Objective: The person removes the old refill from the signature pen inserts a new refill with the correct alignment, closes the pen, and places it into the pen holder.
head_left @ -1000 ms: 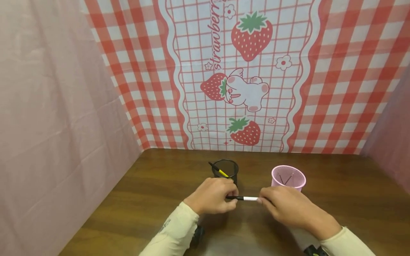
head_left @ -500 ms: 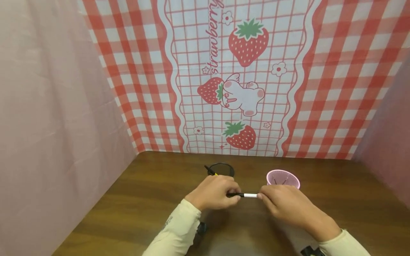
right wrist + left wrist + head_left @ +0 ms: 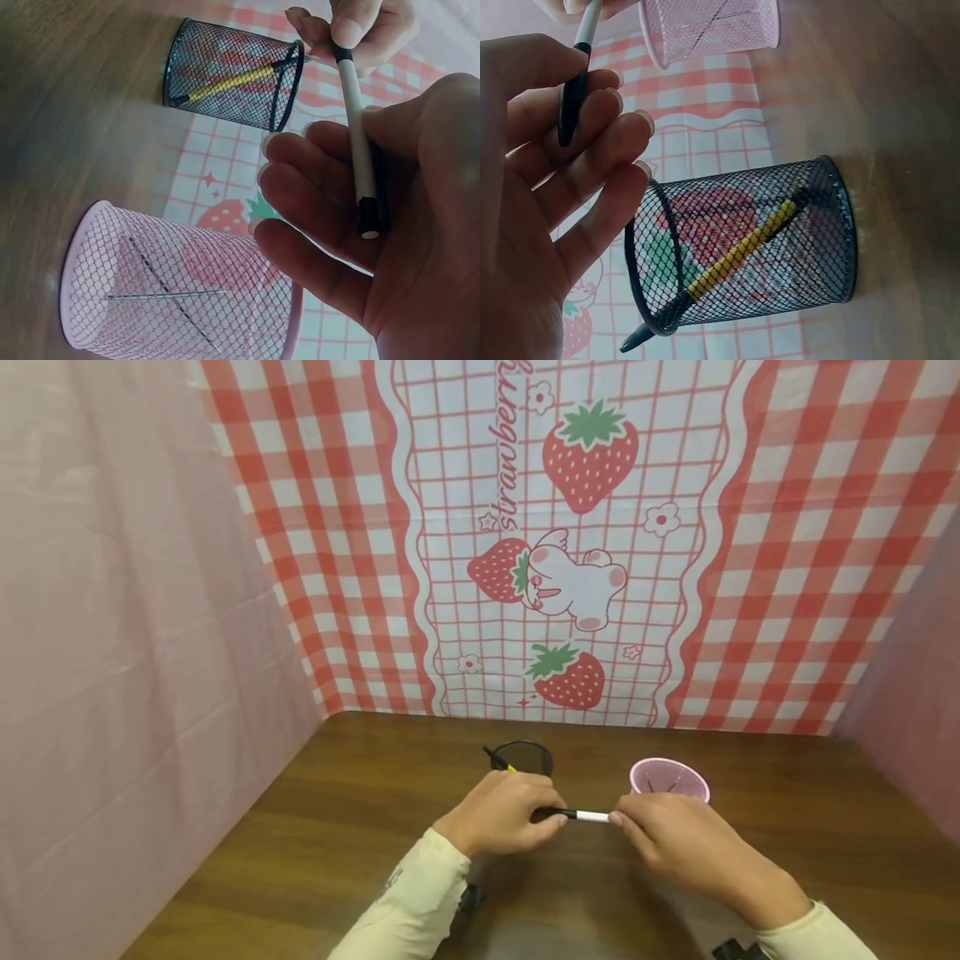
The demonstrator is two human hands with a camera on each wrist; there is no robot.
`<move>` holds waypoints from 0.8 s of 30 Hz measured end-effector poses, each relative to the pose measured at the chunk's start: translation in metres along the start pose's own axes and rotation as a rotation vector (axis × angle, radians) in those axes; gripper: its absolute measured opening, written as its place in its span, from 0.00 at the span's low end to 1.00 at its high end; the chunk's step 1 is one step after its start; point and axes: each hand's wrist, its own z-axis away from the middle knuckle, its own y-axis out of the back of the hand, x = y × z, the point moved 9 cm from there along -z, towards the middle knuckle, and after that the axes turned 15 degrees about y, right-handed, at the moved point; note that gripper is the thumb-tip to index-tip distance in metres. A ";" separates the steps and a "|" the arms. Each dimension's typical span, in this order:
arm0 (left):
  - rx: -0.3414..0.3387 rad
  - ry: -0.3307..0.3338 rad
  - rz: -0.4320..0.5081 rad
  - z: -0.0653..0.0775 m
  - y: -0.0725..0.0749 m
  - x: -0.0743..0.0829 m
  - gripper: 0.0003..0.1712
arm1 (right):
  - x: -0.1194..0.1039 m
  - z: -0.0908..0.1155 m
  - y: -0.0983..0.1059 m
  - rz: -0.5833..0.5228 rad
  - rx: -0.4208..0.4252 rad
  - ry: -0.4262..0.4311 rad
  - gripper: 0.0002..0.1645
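Both hands hold one slim pen (image 3: 592, 817) level between them, above the table in front of the two cups. My left hand (image 3: 502, 814) pinches its black, tapered end between thumb and fingers. My right hand (image 3: 686, 843) grips the white barrel, with the thumb laid along it; the black butt end (image 3: 369, 217) shows over the palm in the right wrist view. Just beyond the left hand stands a black mesh cup (image 3: 522, 742), with a yellow-and-black pen (image 3: 739, 255) leaning in it. A pink mesh cup (image 3: 670, 762) behind the right hand has two thin dark sticks (image 3: 169, 292) crossed inside.
The brown wooden table (image 3: 322, 827) carries both cups near its far side. Upright behind it hangs a red-and-white checked cloth (image 3: 585, 610) with strawberry prints. A plain pink curtain (image 3: 150, 652) closes off the left, and another pink curtain (image 3: 915, 677) the right.
Both hands have shifted slightly toward the cups with the pen, now covering more of each cup in the head view. Their hold on the pen looks the same. The head camera has moved a little.
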 end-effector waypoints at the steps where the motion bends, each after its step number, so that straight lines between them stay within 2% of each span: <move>1: -0.001 -0.007 -0.003 0.000 -0.001 0.001 0.07 | 0.000 0.001 -0.001 -0.006 -0.001 0.005 0.15; 10: -0.005 -0.026 -0.028 0.001 -0.008 0.006 0.06 | -0.005 -0.001 -0.010 -0.099 0.024 0.041 0.07; 19: 0.004 -0.040 -0.064 0.002 -0.010 0.009 0.05 | -0.008 -0.001 -0.015 -0.056 0.031 0.078 0.09; 24: 0.004 -0.050 -0.073 0.001 -0.010 0.012 0.05 | -0.008 0.001 -0.011 -0.034 0.045 0.086 0.10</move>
